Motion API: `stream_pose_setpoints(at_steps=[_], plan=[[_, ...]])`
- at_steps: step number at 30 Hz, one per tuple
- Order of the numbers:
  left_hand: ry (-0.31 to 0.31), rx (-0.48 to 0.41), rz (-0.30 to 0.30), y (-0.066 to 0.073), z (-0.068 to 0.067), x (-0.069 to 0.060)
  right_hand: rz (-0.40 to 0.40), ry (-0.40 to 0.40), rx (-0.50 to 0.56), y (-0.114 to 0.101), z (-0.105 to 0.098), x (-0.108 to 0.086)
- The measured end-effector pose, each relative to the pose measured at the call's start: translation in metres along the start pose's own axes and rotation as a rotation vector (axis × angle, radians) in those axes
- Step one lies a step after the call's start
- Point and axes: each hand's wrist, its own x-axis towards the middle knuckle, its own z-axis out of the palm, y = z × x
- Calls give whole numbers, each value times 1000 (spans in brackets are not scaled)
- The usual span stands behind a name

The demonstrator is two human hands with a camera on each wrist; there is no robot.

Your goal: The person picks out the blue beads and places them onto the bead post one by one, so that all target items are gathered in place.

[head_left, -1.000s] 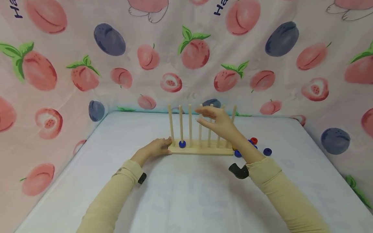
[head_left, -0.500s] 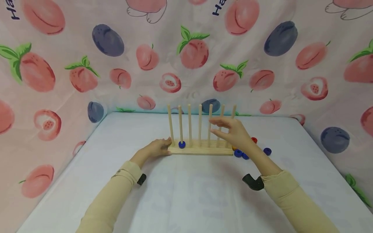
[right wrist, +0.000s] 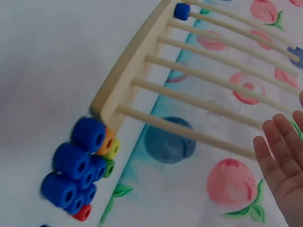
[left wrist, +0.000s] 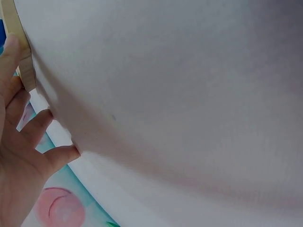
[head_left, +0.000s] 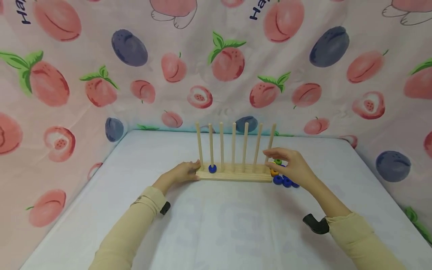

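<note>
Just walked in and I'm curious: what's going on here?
A person's left hand holds the left end of a wooden peg rack. One blue bead sits at the base of its second peg from the left. The right hand, visibly holding nothing, is near the other end, by a cluster of coloured beads.

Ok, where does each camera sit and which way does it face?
Head: worn there, facing forward and down at the rack; left hand, right hand, sleeves show.
Left wrist: on that wrist, facing the tabletop and rack end; left hand shows.
Right wrist: on that wrist, facing the rack and loose beads; right hand shows.
Head and right wrist share the threaded blue bead.
</note>
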Motion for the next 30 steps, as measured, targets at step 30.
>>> stream_pose_setpoints(at_steps=[30], plan=[[14,-21,12,-1,1,0,100,-126,-52,83,-38,-48]])
